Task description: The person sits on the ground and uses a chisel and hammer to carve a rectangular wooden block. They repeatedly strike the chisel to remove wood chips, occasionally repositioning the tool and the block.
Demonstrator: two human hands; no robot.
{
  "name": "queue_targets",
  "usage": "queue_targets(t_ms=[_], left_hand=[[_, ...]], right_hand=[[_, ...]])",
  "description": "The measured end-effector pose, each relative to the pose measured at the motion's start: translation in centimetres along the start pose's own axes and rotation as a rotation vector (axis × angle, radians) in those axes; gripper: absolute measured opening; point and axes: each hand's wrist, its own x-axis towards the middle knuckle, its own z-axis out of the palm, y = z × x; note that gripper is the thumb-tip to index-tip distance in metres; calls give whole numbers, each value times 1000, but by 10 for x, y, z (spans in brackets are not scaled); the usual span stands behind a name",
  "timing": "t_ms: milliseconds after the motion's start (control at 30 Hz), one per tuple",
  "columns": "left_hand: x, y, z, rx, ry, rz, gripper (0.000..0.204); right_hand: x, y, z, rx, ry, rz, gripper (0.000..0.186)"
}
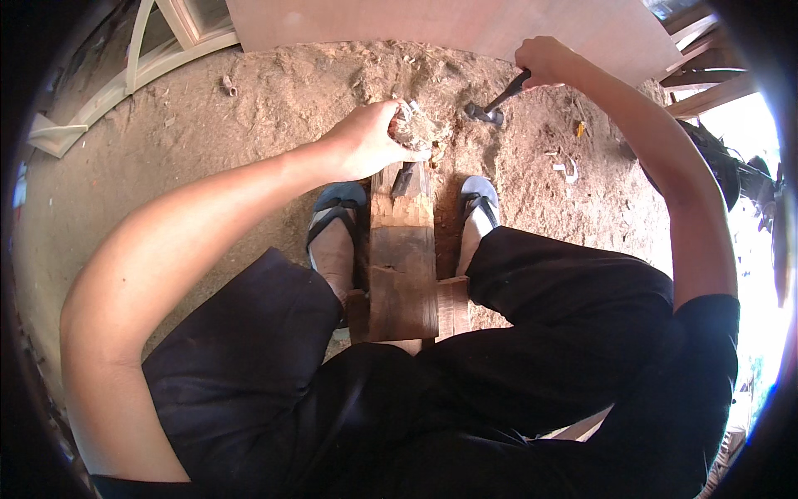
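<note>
In front of me lies a worn wooden block [403,258] between my feet, its far end paler and chipped. My left hand [366,141] is at that far end, thumb and fingers curved round a rough greyish-brown piece [416,131] whose kind I cannot make out. Just below the thumb, a short dark metal piece [404,178] stands on or in the block. My right hand [549,62] is raised at the far right, closed round the dark handle of a hammer [505,91]. The hammer's head [484,113] hangs to the right of my left hand, apart from the block.
Sandy, shaving-strewn ground [274,108] surrounds the block. A large flat board [449,25] stands across the far side. A curved pale wooden frame [108,100] is at the far left, timbers [715,91] at the far right. My sandalled feet [337,208] flank the block.
</note>
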Motion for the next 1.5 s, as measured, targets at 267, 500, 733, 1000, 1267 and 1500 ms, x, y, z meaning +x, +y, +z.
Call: queue_targets(t_ms=[267, 500, 733, 1000, 1267, 1500], left_hand=[[-9, 7, -5, 59, 30, -14, 52], [-5, -1, -3, 46, 24, 12, 58], [-1, -9, 0, 168, 83, -52, 62], [-6, 6, -3, 61, 19, -8, 58], [-6, 3, -3, 77, 20, -13, 53], [-6, 0, -2, 54, 59, 14, 55]], right_hand=[[-13, 11, 18, -11, 137, -137, 33], [-24, 12, 21, -17, 157, -116, 26], [-4, -15, -9, -316, 11, -197, 27], [-10, -9, 3, -401, 22, -233, 26], [-6, -6, -4, -103, 43, -107, 39], [-4, 13, 6, 218, -42, 107, 40]])
